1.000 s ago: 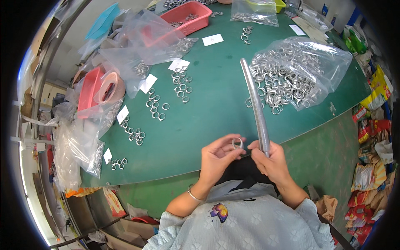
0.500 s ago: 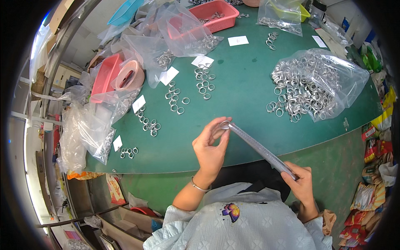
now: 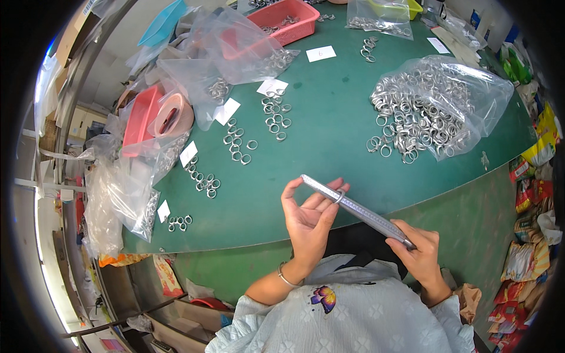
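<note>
A grey metal ring mandrel (image 3: 371, 216) with fine markings slants in front of me, its narrow tip up and to the left. My right hand (image 3: 421, 250) is closed round its thick end. One silver ring (image 3: 339, 196) sits around the mandrel partway along. My left hand (image 3: 311, 220) pinches this ring between thumb and fingers, while its index fingertip touches the mandrel's tip. Beyond my hands, silver rings lie in small groups beside white paper cards, one group (image 3: 236, 143) straight ahead to the left. On the right a large heap of rings (image 3: 418, 117) spills from a clear bag.
The green table (image 3: 312, 138) curves along its near edge. Red plastic baskets (image 3: 288, 20) and a pink tub (image 3: 175, 115) stand at the back and left among clear bags (image 3: 126, 188). A yellow-green tray (image 3: 397, 8) is at the back. Colourful packages (image 3: 521, 253) lie off the table's right side.
The ring has gone from the mandrel's tip to partway down its length. My left hand has moved along with it, its fingers now behind the mandrel. The view has shifted slightly.
</note>
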Tool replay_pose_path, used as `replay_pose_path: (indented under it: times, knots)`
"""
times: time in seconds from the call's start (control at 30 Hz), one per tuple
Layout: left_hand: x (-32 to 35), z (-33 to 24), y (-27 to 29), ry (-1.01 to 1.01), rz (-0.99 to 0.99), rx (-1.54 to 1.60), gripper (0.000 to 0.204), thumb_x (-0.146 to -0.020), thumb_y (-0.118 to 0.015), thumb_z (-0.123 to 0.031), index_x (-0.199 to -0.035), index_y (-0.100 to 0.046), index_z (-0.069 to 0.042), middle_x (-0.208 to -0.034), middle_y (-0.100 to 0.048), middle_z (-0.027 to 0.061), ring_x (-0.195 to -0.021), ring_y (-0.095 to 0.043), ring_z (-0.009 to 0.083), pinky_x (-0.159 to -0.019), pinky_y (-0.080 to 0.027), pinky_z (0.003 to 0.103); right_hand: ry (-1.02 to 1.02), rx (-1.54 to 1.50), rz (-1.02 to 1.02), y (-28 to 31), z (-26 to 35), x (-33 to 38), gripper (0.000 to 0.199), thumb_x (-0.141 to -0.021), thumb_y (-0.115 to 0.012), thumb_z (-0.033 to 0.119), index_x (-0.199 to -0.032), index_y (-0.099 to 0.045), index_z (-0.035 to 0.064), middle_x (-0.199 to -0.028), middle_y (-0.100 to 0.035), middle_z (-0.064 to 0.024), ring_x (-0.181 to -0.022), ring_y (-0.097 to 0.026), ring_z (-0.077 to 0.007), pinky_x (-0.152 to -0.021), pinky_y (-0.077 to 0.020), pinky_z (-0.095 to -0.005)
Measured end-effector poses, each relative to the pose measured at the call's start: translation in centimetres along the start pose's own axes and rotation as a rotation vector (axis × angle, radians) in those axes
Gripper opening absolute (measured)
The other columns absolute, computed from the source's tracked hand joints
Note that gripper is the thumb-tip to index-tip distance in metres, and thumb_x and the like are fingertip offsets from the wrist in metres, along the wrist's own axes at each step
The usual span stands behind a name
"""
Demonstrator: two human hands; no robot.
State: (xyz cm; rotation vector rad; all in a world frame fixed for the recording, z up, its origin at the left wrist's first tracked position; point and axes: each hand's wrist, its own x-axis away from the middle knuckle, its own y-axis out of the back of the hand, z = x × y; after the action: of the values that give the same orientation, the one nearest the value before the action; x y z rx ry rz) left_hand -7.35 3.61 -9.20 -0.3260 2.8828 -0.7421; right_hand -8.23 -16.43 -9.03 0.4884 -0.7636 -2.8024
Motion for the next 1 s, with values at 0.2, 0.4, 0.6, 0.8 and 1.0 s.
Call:
replay_pose_path:
  times: [0.2, 0.4, 0.6, 0.8, 1.0]
  knots:
    - [-0.1, -0.2, 1.2, 0.285, 0.132, 0.04, 0.054, -0.079, -0.061, 0.001, -0.125, -0.033, 0.003, -0.11, -0.055, 0.023, -0.105, -0.055, 0.034, -0.092, -0.044, 0.043, 0.097, 0.032, -0.019, 0.2, 0.0, 0.1, 0.035, -0.064, -0.076, 0.01, -0.096, -0.063, 0.0011, -0.056, -0.055, -0.0081, -0.043, -0.051, -0.0189, -0.042, -0.0389, -0.0277]
    - [0.4, 0.2, 1.1, 0.389, 0.236, 0.108, 0.034, -0.073, -0.069, -0.005, -0.104, -0.058, 0.005, -0.102, -0.06, 0.0166, -0.097, -0.059, 0.0293, -0.089, -0.045, 0.041, 0.172, 0.105, -0.035, -0.4, -0.1, 0.1, 0.037, -0.063, -0.076, 0.014, -0.096, -0.064, 0.0012, -0.052, -0.049, -0.0046, -0.039, -0.045, -0.0166, -0.039, -0.0352, -0.0274]
    - [-0.5, -0.1, 1.3, 0.381, 0.346, 0.074, 0.035, -0.068, -0.075, -0.008, -0.098, -0.06, 0.004, -0.1, -0.06, 0.0183, -0.097, -0.059, 0.0298, -0.086, -0.048, 0.042, 0.225, 0.116, -0.051, -0.2, 0.0, 0.1, 0.039, -0.063, -0.076, 0.015, -0.096, -0.064, 0.0012, -0.051, -0.048, -0.0032, -0.038, -0.043, -0.0158, -0.038, -0.0337, -0.027]
    - [-1.0, -0.6, 1.4, 0.385, 0.392, 0.022, 0.032, -0.068, -0.07, 0.006, -0.099, -0.06, 0.006, -0.102, -0.06, 0.0169, -0.096, -0.059, 0.0243, -0.084, -0.05, 0.033, 0.23, 0.162, -0.019, 0.0, 0.1, 0.1, 0.04, -0.062, -0.077, 0.017, -0.097, -0.064, 0.0021, -0.052, -0.048, -0.0026, -0.038, -0.042, -0.0159, -0.038, -0.0328, -0.0269]
    - [-1.8, 0.4, 2.3, 0.244, 0.517, -0.04, 0.035, -0.064, -0.075, 0.0, -0.096, -0.062, 0.005, -0.101, -0.06, 0.0176, -0.092, -0.06, 0.0244, -0.081, -0.05, 0.033, 0.237, 0.171, -0.018, 0.1, 0.1, -0.1, 0.04, -0.062, -0.077, 0.018, -0.097, -0.064, 0.0029, -0.051, -0.047, -0.0019, -0.037, -0.042, -0.0158, -0.037, -0.0322, -0.0271]
